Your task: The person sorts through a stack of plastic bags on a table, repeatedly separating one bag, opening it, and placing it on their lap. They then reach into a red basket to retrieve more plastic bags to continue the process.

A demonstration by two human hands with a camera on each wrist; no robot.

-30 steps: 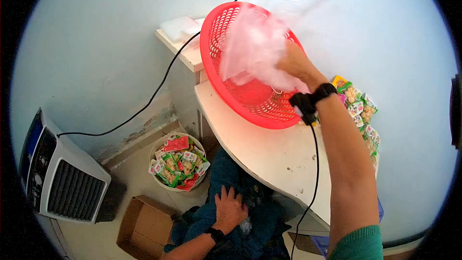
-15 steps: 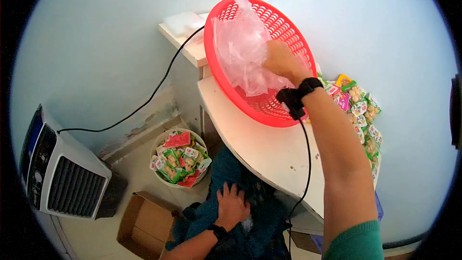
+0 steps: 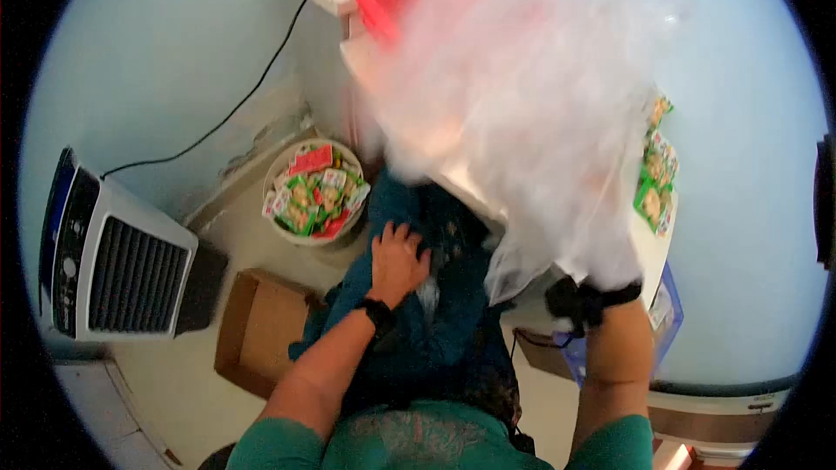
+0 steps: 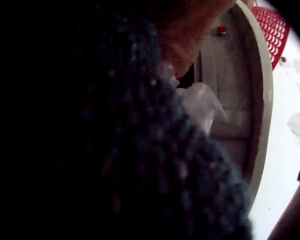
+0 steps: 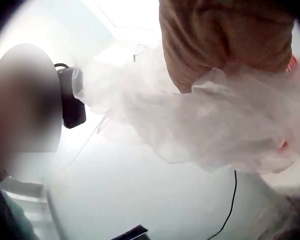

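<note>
Billowing over the right hand (image 5: 225,42) is translucent plastic (image 3: 540,96).

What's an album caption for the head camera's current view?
Filmy plastic billows above the table; left hand on lap.

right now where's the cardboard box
In the head view, the cardboard box sits on the floor at lower left, between the vented appliance and the left forearm.

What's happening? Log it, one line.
right hand: holds translucent white plastic | left hand: rests on teal trousers | round red perforated basket: partly in view
</note>
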